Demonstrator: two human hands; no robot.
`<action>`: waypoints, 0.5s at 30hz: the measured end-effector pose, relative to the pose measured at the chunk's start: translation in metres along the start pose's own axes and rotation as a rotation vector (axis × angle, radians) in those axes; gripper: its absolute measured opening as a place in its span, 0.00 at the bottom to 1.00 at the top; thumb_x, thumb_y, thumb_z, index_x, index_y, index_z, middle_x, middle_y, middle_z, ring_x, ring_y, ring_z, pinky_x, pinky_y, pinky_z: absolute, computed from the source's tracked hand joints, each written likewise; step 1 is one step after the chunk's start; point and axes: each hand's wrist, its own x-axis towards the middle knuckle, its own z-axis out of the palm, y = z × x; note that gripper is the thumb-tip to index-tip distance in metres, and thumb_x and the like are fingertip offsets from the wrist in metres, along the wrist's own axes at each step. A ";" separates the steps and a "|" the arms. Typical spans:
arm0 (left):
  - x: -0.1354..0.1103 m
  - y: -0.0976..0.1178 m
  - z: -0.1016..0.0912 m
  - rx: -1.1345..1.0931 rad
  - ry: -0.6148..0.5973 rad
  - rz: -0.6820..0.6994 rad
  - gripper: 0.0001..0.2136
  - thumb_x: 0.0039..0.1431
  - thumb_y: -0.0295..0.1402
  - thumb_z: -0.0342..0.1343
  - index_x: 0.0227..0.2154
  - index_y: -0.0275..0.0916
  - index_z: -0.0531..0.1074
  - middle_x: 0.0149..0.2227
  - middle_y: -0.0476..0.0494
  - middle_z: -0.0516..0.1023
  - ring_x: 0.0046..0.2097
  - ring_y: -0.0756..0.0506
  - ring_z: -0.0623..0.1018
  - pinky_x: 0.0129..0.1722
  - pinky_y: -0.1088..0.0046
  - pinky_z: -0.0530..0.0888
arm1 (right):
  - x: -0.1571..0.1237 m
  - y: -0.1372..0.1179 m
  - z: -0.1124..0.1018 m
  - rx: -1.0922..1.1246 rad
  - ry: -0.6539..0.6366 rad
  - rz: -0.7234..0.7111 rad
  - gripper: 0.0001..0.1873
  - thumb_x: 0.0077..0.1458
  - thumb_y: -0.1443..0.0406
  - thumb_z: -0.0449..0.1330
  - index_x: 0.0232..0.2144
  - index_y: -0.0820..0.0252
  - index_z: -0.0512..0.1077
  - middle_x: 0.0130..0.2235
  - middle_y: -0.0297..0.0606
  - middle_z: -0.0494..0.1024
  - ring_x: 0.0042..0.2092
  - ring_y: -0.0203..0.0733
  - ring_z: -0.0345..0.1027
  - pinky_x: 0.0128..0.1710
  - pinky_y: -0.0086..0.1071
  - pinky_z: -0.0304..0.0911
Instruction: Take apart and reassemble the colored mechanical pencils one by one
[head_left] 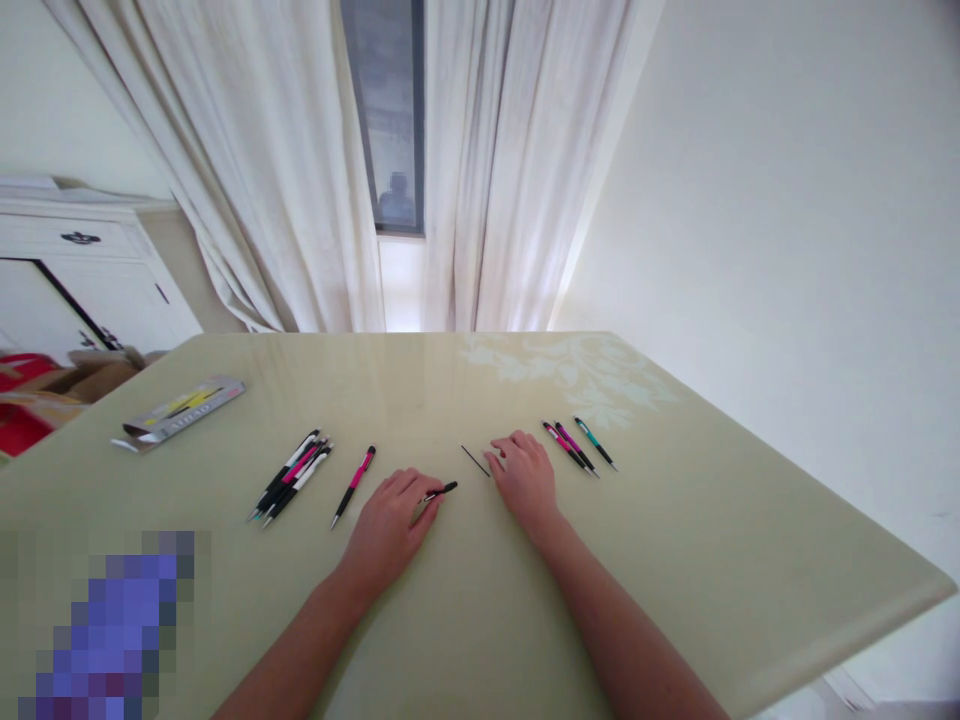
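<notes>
Glossy pale-green tabletop — left hand lies low, fingers curled around a slim black pen barrel near the table's middle. Right hand rests flat, fingers close together and holding nothing, just beside a needle-thin dark refill.

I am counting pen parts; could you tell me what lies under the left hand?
A black pen piece sticks out from under the left hand; its other end and anything else beneath are covered.
</notes>
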 end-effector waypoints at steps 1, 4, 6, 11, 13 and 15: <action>0.000 0.001 -0.001 -0.016 0.028 0.020 0.07 0.69 0.35 0.55 0.41 0.42 0.77 0.37 0.44 0.82 0.39 0.43 0.80 0.44 0.63 0.76 | -0.002 -0.003 -0.004 0.067 -0.009 -0.058 0.08 0.63 0.64 0.63 0.44 0.58 0.79 0.41 0.44 0.78 0.45 0.49 0.70 0.50 0.40 0.64; 0.001 0.006 -0.006 -0.079 0.124 0.058 0.07 0.70 0.35 0.56 0.42 0.41 0.78 0.37 0.44 0.83 0.38 0.44 0.80 0.43 0.64 0.76 | -0.008 -0.012 -0.016 0.322 -0.128 -0.282 0.09 0.65 0.66 0.60 0.45 0.55 0.78 0.43 0.41 0.79 0.48 0.46 0.71 0.50 0.36 0.65; 0.002 0.008 -0.009 -0.124 0.179 0.043 0.06 0.70 0.34 0.56 0.42 0.41 0.78 0.38 0.43 0.83 0.39 0.44 0.80 0.43 0.66 0.77 | -0.011 -0.017 -0.023 0.456 -0.215 -0.354 0.10 0.66 0.69 0.57 0.43 0.55 0.78 0.42 0.39 0.79 0.46 0.42 0.72 0.49 0.33 0.66; 0.005 0.008 -0.010 -0.205 0.188 -0.027 0.07 0.68 0.36 0.57 0.40 0.41 0.79 0.37 0.44 0.84 0.39 0.45 0.82 0.41 0.68 0.79 | -0.014 -0.023 -0.029 0.641 -0.249 -0.290 0.09 0.63 0.66 0.60 0.44 0.56 0.78 0.40 0.36 0.80 0.41 0.39 0.73 0.42 0.30 0.66; 0.005 0.007 -0.008 -0.223 0.153 -0.055 0.08 0.68 0.37 0.57 0.41 0.42 0.79 0.38 0.44 0.84 0.39 0.44 0.82 0.39 0.68 0.79 | -0.014 -0.023 -0.027 0.686 -0.246 -0.231 0.06 0.62 0.64 0.62 0.40 0.57 0.78 0.36 0.35 0.80 0.38 0.39 0.72 0.39 0.30 0.65; 0.004 0.004 -0.005 -0.216 0.095 -0.080 0.08 0.68 0.37 0.57 0.41 0.42 0.80 0.39 0.44 0.85 0.39 0.44 0.82 0.41 0.67 0.80 | -0.012 -0.020 -0.025 0.768 -0.223 -0.143 0.05 0.60 0.63 0.61 0.36 0.58 0.76 0.33 0.35 0.78 0.34 0.38 0.70 0.36 0.30 0.65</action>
